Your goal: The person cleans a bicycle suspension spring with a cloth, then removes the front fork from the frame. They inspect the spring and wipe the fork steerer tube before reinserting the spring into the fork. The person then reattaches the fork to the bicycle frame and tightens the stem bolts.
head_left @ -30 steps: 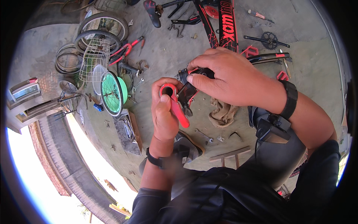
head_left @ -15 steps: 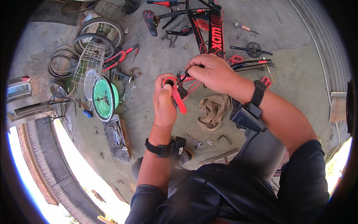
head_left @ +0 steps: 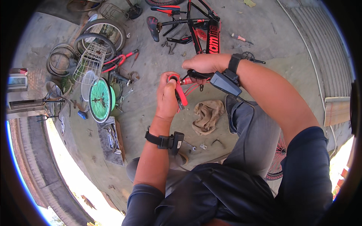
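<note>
My left hand [head_left: 167, 96] is closed around a red metal bicycle part [head_left: 180, 91] with a ring-shaped end, its thumb pressed near the ring. Just to the right, my right hand [head_left: 205, 64] grips a black-handled tool [head_left: 199, 74]. A thin dark shaft runs from it toward the red part; its tip is too small to make out. Between and below the hands show a red coil spring [head_left: 186, 81] and thin red cables [head_left: 192, 89]. Beyond the right hand lies the black bicycle frame [head_left: 213, 39] with red markings, partly covered by that hand.
A brown cloth [head_left: 207, 116] lies on the ground by my right foot. A tray of wrenches [head_left: 112, 137] sits at left, near a green-backed wheel [head_left: 101, 100] and a wire basket [head_left: 90, 62]. A saddle [head_left: 152, 28] and a crankset [head_left: 249, 56] lie farther off.
My right hand has turned over, its wrist swinging upward and left, and the tool's handle now lies more level. The left hand still holds the red part; the whole view has shifted slightly.
</note>
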### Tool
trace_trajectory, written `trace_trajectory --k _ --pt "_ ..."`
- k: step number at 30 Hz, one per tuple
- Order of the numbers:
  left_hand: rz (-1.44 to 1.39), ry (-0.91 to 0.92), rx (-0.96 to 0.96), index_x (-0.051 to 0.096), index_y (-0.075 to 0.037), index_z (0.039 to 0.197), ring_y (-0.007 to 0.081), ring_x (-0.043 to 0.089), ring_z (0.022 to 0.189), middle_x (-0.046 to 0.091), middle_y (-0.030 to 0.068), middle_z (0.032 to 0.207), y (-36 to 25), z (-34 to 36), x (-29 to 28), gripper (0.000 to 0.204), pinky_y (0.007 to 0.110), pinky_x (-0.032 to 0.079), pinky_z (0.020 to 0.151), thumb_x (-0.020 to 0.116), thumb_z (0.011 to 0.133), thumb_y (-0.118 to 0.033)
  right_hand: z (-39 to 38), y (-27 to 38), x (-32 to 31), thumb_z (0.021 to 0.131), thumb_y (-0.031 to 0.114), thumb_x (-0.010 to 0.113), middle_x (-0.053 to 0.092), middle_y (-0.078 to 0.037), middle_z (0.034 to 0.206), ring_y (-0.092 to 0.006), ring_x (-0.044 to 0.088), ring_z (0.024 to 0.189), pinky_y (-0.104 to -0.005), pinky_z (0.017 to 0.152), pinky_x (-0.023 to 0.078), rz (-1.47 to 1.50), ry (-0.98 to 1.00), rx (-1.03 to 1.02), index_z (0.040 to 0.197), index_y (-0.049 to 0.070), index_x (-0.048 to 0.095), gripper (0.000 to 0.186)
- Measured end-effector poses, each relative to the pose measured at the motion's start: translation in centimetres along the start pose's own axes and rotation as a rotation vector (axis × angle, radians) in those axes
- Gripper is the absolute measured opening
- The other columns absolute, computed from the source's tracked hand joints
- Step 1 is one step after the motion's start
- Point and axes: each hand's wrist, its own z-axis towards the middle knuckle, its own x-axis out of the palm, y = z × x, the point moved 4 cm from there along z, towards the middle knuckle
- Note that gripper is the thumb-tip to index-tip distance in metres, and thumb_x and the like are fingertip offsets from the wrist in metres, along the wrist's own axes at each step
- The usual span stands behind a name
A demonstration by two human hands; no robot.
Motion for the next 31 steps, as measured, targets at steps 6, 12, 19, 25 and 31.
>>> trace_trajectory --k 6,12,19,25,31 --pt "-0.017 -0.018 -0.002 0.054 -0.002 0.113 0.0186 0.054 0.094 0.055 0.0078 0.103 0.3 0.3 -0.4 0.033 0.033 0.043 0.089 0.041 0.094 -0.025 0.6 -1.8 2.5 0.095 0.035 0.047 0.063 -0.008 0.071 -0.0198 0.061 0.059 -0.0345 0.054 0.049 0.539 -0.195 -0.122 0.082 0.003 0.061 0.037" --pt "-0.049 0.002 -0.026 0.053 -0.002 0.113 0.0182 0.054 0.094 0.055 0.0072 0.102 -0.2 0.0 0.1 0.033 0.033 0.044 0.089 0.042 0.093 -0.026 -0.4 -2.5 4.1 0.093 0.038 0.051 0.064 -0.008 0.076 -0.0194 0.062 0.064 -0.0334 0.058 0.051 0.821 -0.255 -0.009 0.083 0.005 0.061 0.035" --pt "-0.067 0.013 -0.006 0.053 -0.002 0.113 0.0185 0.053 0.095 0.054 0.0074 0.103 -0.1 0.2 -0.1 0.033 0.033 0.044 0.090 0.043 0.093 -0.026 0.2 -2.7 5.2 0.093 0.035 0.049 0.063 -0.009 0.076 -0.0196 0.060 0.062 -0.0346 0.057 0.049 0.905 -0.485 -0.181 0.085 0.002 0.059 0.036" --pt "-0.078 0.021 0.005 0.053 -0.002 0.113 0.0188 0.053 0.094 0.053 0.0074 0.103 -0.1 0.1 0.0 0.032 0.034 0.044 0.090 0.042 0.093 -0.025 2.1 -4.0 5.5 0.094 0.038 0.048 0.066 -0.012 0.075 -0.0204 0.061 0.056 -0.0323 0.056 0.049 0.964 -0.535 -0.369 0.085 -0.001 0.062 0.043" --pt "-0.119 0.012 -0.027 0.053 -0.001 0.114 0.0192 0.052 0.097 0.054 0.0081 0.103 0.2 0.3 -0.4 0.032 0.035 0.043 0.093 0.042 0.094 -0.024 4.5 -4.4 5.5 0.094 0.038 0.047 0.066 -0.012 0.080 -0.0245 0.066 0.070 -0.0359 0.070 0.055 0.962 -0.456 -0.678 0.091 -0.002 0.065 0.044"
